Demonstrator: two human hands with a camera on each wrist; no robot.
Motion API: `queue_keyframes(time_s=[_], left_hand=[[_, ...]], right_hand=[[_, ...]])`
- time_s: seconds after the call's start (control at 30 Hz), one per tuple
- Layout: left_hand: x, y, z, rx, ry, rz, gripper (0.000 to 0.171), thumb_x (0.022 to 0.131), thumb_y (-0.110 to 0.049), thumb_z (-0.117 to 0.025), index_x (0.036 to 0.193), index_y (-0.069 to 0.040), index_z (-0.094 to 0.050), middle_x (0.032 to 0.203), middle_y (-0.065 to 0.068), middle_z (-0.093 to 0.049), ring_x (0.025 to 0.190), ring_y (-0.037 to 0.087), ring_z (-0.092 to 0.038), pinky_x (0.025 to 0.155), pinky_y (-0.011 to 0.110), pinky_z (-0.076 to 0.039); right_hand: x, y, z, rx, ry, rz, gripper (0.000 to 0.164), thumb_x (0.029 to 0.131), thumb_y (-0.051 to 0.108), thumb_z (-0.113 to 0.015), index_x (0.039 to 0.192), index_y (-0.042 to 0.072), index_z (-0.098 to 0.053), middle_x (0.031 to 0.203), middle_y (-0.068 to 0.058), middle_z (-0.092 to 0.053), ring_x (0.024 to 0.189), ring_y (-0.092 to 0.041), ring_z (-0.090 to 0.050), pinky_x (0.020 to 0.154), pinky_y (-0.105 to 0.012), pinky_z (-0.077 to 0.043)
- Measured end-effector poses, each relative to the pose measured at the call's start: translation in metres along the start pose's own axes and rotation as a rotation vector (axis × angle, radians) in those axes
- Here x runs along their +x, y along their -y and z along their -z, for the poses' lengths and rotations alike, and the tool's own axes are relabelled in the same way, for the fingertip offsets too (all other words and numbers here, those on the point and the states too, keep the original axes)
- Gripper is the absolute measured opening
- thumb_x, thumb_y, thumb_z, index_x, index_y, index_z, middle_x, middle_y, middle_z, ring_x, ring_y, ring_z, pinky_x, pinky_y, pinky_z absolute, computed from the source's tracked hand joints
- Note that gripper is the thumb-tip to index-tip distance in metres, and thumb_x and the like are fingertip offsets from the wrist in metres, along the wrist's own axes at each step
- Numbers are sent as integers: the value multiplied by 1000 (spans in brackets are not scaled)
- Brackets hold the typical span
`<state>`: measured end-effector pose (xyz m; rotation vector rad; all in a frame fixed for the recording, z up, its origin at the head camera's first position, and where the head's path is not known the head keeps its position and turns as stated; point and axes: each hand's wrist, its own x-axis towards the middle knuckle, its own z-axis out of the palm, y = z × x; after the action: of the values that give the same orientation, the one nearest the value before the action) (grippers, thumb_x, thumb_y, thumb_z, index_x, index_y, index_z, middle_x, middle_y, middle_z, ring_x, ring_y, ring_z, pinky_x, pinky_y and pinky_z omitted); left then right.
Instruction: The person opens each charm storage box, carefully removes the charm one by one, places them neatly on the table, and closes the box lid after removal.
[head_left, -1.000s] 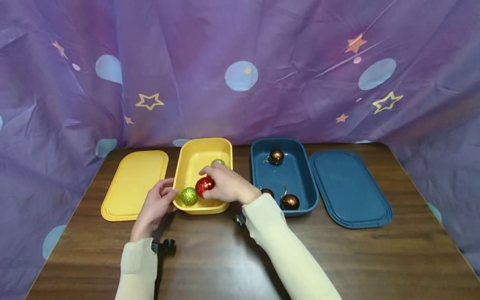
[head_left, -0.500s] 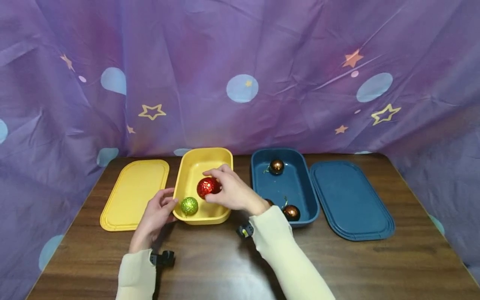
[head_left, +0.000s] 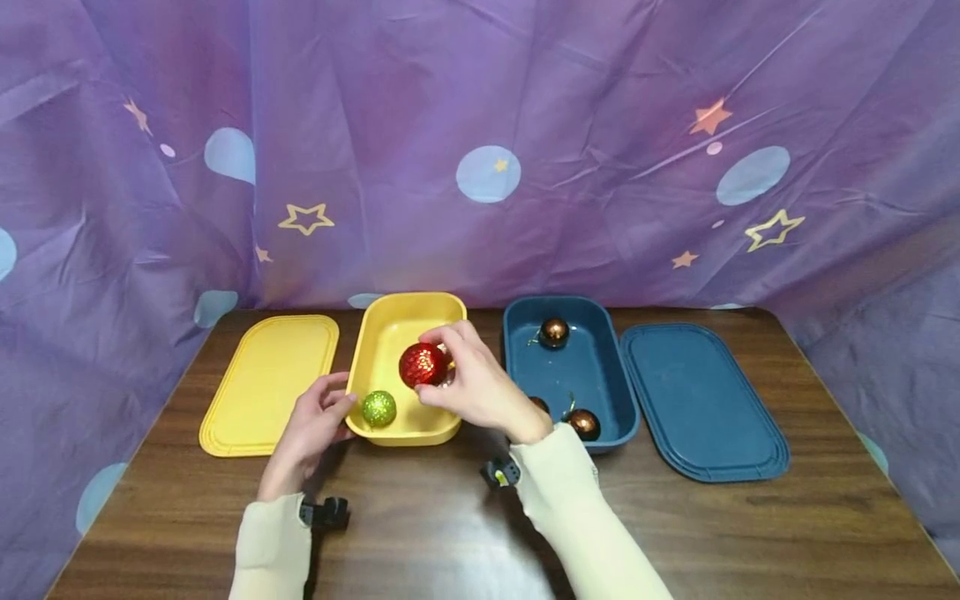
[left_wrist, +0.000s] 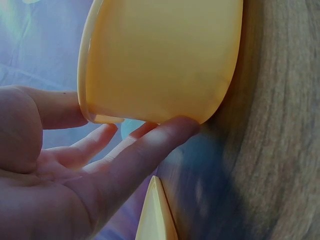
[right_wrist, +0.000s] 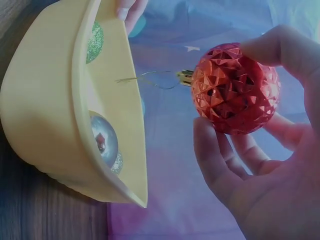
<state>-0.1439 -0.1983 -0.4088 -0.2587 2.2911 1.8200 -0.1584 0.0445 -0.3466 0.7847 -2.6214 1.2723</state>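
Observation:
My right hand [head_left: 480, 383] holds a red faceted Christmas ball [head_left: 422, 366] between thumb and fingertips, above the yellow box [head_left: 405, 436]. In the right wrist view, its gold cap and string point toward the box. At the box's left near corner, my left hand [head_left: 311, 429] grips the rim, thumb on the edge and fingers against the outer wall in the left wrist view. A green glitter ball [head_left: 378, 408] lies in the near left corner. A shiny silver ball [right_wrist: 104, 140] and a silver glitter ball [right_wrist: 117, 164] also lie inside, mostly hidden from the head view.
Right of the yellow box stands a blue box [head_left: 626, 417] with brown balls [head_left: 553, 332] in it. A yellow lid [head_left: 273, 383] lies at the left and a blue lid [head_left: 705, 400] at the right, on the wooden table [head_left: 420, 533]. A purple curtain [head_left: 390, 150] hangs behind.
The right hand has lifted the red ball off the yellow box's floor and a little to the right. The left hand stays at the rim. The head view has tilted slightly.

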Motion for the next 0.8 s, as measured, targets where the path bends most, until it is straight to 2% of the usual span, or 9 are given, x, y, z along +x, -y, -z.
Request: queue_keyframes(time_s=[0.2, 0.4, 0.5, 0.63, 0.8], left_hand=[[0, -1, 0, -3, 7, 13, 46, 101, -10, -46, 144, 0, -33, 125, 25, -53, 82, 13, -61, 64, 24, -55], [0, -2, 0, -8, 12, -7, 46, 100, -9, -47, 143, 2, -33, 112, 18, -57, 78, 11, -60, 63, 24, -55], [1, -1, 0, -7, 15, -14, 47, 100, -8, -47, 143, 3, -33, 108, 16, -58, 76, 10, -60, 62, 23, -55], [1, -1, 1, 2, 16, -17, 47, 100, -9, -46, 143, 4, -32, 112, 20, -57, 78, 10, -60, 63, 23, -55], [0, -2, 0, 7, 19, -8, 47, 101, -10, -46, 144, 3, -32, 119, 24, -55, 80, 10, -61, 64, 23, -56]], right_hand=[[-6, 1, 4, -4, -18, 9, 59, 69, 17, -77, 122, 8, -51, 113, -8, -53, 95, -16, -55, 84, -29, -52], [-15, 3, 8, -26, -3, 12, 69, 70, 18, -76, 133, 14, -49, 117, -9, -49, 99, -18, -54, 88, -33, -52], [-20, 4, 9, -31, 15, -12, 65, 70, 19, -76, 131, 17, -53, 114, -8, -48, 97, -17, -55, 88, -33, -51], [-26, 6, 9, -32, 18, -14, 60, 69, 16, -77, 125, 15, -55, 113, -6, -50, 97, -16, -56, 88, -31, -52], [-33, 7, 8, -21, 5, -2, 57, 68, 17, -80, 118, 12, -53, 109, -3, -55, 88, -12, -57, 78, -27, -55]])
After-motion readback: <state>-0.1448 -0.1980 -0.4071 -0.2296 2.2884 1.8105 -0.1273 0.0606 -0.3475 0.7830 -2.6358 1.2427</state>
